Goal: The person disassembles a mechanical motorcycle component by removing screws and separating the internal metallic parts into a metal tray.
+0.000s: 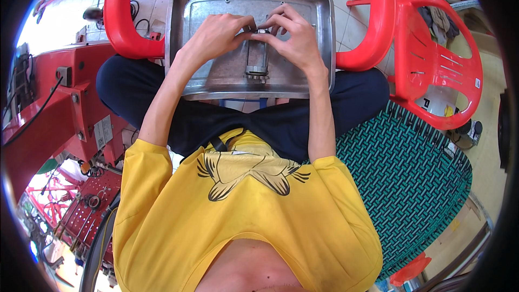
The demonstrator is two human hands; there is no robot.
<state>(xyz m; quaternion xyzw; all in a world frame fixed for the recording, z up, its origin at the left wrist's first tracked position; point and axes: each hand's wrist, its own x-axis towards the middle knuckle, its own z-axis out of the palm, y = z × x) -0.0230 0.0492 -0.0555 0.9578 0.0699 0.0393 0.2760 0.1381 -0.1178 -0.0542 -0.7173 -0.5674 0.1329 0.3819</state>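
A metal assembly [257, 68] stands out against the bare floor of a shallow steel tray [208, 80]. It has slim parallel rods and a round, notched end toward me. My left hand [216, 35] reaches in from the left, fingertips closed at the assembly's far end. From the other side, my right hand [297, 38] pinches that same end with thumb and bent fingers. The fingertips of both hands nearly meet there and partly cover it. Whether a small separate part sits between them is hidden.
The tray rests on a red plastic chair [379, 21] in front of my crossed legs. Another red chair [438, 59] stands to the right, beside a green-and-black woven seat [403, 184]. Red machinery [70, 100] with cables is close on my left.
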